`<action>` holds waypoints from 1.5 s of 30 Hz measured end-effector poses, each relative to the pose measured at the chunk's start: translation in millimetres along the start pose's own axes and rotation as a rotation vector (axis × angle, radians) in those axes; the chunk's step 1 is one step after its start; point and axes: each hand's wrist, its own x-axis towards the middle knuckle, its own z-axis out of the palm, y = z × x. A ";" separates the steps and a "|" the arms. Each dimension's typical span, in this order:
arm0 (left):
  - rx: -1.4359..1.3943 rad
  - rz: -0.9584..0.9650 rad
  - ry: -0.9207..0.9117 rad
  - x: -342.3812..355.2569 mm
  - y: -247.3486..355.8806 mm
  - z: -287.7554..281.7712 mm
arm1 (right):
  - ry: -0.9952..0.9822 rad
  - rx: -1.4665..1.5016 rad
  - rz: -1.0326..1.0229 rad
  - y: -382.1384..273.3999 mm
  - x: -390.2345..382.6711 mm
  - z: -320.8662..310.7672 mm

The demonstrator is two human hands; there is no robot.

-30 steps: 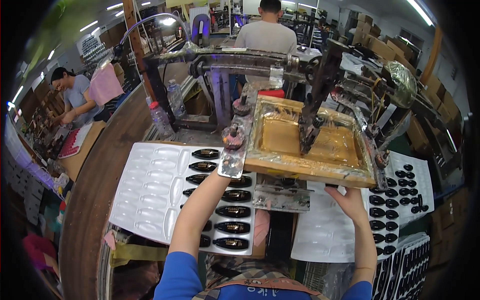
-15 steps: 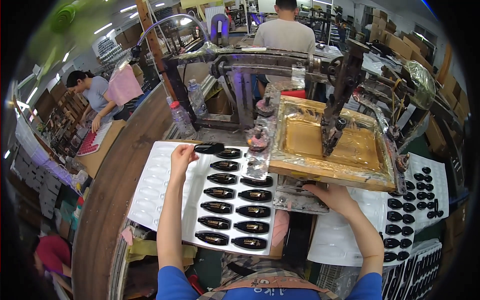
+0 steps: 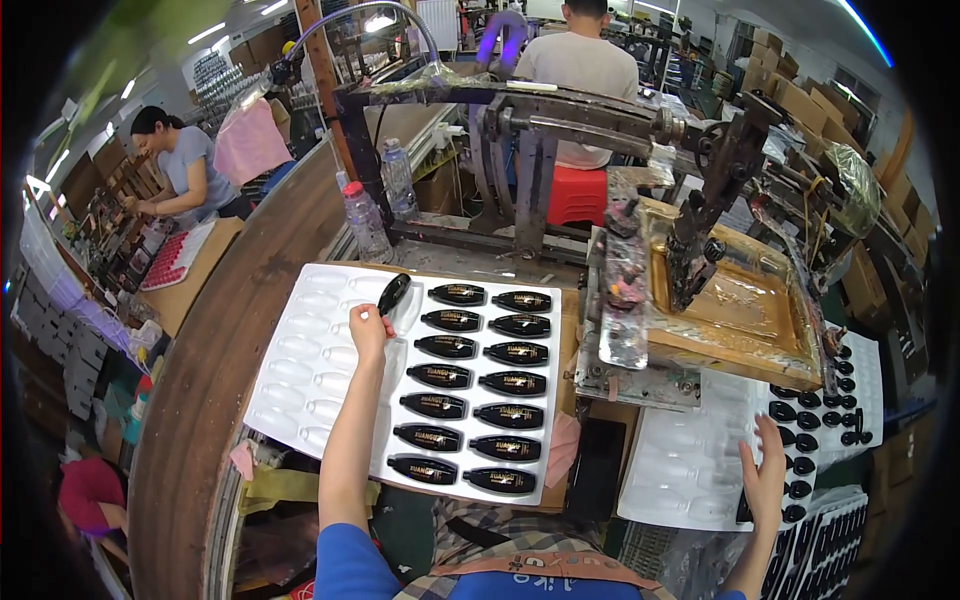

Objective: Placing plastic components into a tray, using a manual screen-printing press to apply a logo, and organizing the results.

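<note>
My left hand (image 3: pixel 370 328) is closed on one end of a glossy black oval piece (image 3: pixel 395 294), held tilted above the white moulded tray (image 3: pixel 290 400). On that tray's right side lie two columns of similar black pieces (image 3: pixel 437 376) with gold printing, while the hollows on the left hold none. My right hand (image 3: pixel 765 470) has its fingers apart, over the edge of a second white tray (image 3: pixel 680 455) and close to some plain black pieces (image 3: pixel 797 465). Part of a dark piece shows beside its wrist. Between the trays stands the screen-printing press, its wooden frame (image 3: pixel 735 345) smeared with gold ink.
The press's metal arm (image 3: pixel 700 215) and base plate (image 3: pixel 640 385) stand between my hands. Two plastic bottles (image 3: pixel 366 225) are behind the left tray. A curved wooden table edge (image 3: pixel 215 380) runs along the left. Co-workers (image 3: pixel 580 65) sit ahead and at far left.
My right hand has left the press and moved right to the second tray. The printing frame has swung up and shifted right. The piece in my left hand is now tilted more upright.
</note>
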 end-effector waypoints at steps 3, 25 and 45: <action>-0.018 -0.013 -0.004 -0.5 -7.1 5.7 | -0.037 -0.157 0.098 36.2 -28.9 -7.2; 0.414 1.138 -0.746 -112.0 72.4 126.3 | 0.049 0.404 0.157 23.9 0.4 -11.6; -0.044 0.507 -0.495 -99.3 123.2 50.7 | -0.393 0.292 -0.417 -116.0 109.5 70.6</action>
